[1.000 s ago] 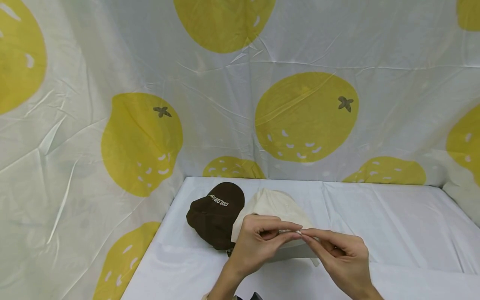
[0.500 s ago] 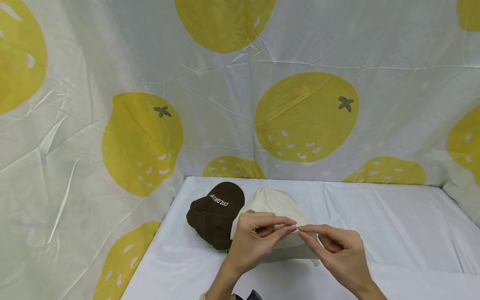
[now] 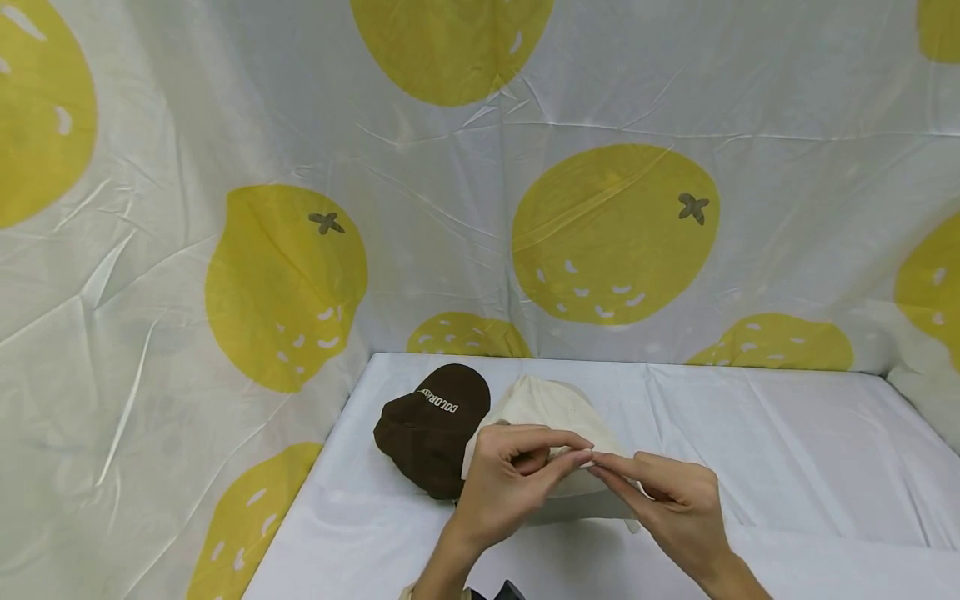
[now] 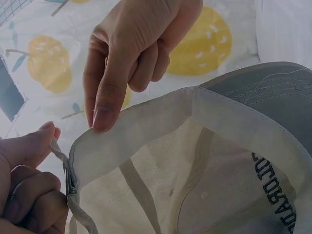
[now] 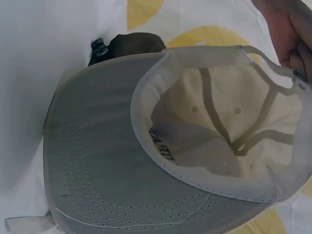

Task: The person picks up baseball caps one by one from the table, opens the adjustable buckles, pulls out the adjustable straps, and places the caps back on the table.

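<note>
A cream baseball cap (image 3: 551, 408) with a grey under-brim (image 5: 97, 146) is held with its inside facing the wrist cameras. Dark lettering (image 4: 275, 190) shows through inside its front. My left hand (image 3: 498, 492) pinches the narrow back strap (image 4: 58, 151) between thumb and forefinger, beside a small buckle (image 4: 72, 190). Close by, my right hand (image 3: 678, 508) pinches the cap's rear rim between thumb and fingertips, its other fingers curled. In the head view both hands' fingertips meet in front of the cap. The right hand is out of the right wrist view.
A dark brown cap (image 3: 431, 433) with white lettering lies left of the cream cap on the white-covered table (image 3: 810, 467). Lemon-print curtains (image 3: 435, 208) hang behind and at the left. A small black object (image 3: 510, 591) shows at the bottom edge.
Both hands have shifted slightly left. The right fingertips parted a little from the left ones, then came back against them, with the right fingers now straighter. The brown cap has not moved.
</note>
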`<state>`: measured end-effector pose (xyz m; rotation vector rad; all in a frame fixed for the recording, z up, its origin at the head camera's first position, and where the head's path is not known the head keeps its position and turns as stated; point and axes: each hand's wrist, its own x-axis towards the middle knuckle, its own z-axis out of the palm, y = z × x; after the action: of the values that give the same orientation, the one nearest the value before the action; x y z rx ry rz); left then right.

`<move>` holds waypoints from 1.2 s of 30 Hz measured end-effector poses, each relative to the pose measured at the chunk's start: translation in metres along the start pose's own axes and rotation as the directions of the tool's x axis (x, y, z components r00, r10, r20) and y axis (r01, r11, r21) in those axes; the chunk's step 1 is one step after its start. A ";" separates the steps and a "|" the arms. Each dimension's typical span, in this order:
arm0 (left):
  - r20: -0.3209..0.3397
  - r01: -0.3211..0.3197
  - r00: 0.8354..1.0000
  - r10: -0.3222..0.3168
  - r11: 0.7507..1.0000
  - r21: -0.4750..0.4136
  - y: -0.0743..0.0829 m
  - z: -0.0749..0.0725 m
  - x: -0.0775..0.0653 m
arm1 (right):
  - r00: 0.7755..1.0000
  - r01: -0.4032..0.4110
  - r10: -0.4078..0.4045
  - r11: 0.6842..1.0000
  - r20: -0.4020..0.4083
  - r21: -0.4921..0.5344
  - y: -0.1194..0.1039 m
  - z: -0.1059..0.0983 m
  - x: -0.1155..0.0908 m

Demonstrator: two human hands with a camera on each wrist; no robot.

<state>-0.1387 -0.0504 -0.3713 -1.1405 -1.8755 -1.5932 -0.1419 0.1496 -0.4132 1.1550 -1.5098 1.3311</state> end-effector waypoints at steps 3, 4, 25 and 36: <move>0.010 0.006 1.000 -0.006 1.000 -0.014 0.001 0.000 0.000 | 1.000 0.029 -0.029 1.000 0.000 0.012 0.001 0.000 0.001; 0.015 0.008 1.000 -0.008 1.000 -0.018 0.002 -0.001 0.000 | 0.999 0.035 -0.035 0.999 0.002 0.015 0.001 0.001 0.001; -0.162 0.043 0.985 -0.056 0.996 -0.083 0.003 -0.009 0.000 | 0.999 0.036 -0.042 0.980 -0.029 -0.195 -0.002 0.005 0.001; -0.259 0.079 0.960 -0.106 0.991 -0.112 0.000 -0.011 0.000 | 0.999 0.007 -0.016 0.977 -0.041 -0.212 -0.005 0.006 0.002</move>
<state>-0.1402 -0.0607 -0.3685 -0.8390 -1.7119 -1.8110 -0.1371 0.1432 -0.4106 0.9921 -1.5697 1.1483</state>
